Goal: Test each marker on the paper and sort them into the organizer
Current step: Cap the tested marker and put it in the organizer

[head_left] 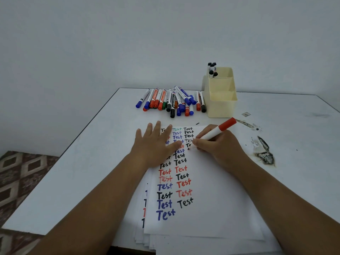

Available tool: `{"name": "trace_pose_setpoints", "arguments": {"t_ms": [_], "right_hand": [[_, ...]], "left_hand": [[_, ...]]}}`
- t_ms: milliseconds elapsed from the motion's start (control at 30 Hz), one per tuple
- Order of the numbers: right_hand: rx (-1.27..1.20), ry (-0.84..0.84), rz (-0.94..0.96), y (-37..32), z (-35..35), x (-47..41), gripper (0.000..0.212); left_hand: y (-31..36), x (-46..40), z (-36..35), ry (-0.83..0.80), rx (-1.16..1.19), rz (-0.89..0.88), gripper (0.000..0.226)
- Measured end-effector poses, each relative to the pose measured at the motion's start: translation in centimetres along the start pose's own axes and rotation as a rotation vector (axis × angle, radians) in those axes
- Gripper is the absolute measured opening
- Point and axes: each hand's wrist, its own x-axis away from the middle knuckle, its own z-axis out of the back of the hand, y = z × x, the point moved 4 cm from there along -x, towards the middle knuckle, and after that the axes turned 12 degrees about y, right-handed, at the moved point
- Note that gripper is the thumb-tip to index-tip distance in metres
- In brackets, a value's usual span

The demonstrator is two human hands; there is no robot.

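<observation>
Two bare forearms reach in from the bottom edge over a stack of white paper sheets (211,208), whose top sheet carries columns of the word "Test" in black, red, blue and green ink. At the far end of that sheet the right hand (219,146) grips a white marker with a red cap on its back end (214,133), fingers curled round the barrel, tip down on the paper beside the third column of words. Just left of it the left hand (156,142) lies flat with fingers spread and straight, pressing on the sheet over the first column.

Beyond the paper, a loose heap of capped markers in blue, red, green and black (173,101) lies on the white surface (82,162). Touching the heap's right side stands a cream plastic organizer with stepped compartments (221,100); several black-capped markers (212,69) stand upright in its rearmost compartment. Dark scuffed stains (265,151) mark the surface right of the right hand. A brown patterned floor (20,173) shows at the left.
</observation>
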Motion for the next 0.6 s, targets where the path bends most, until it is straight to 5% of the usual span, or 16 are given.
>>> {"name": "trace_pose_setpoints", "arguments": {"t_ms": [600], "right_hand": [[0.098, 0.035, 0.055, 0.08, -0.07, -0.08, 0.011]], "left_hand": [[0.07, 0.08, 0.06, 0.002, -0.008, 0.004, 0.090]]}}
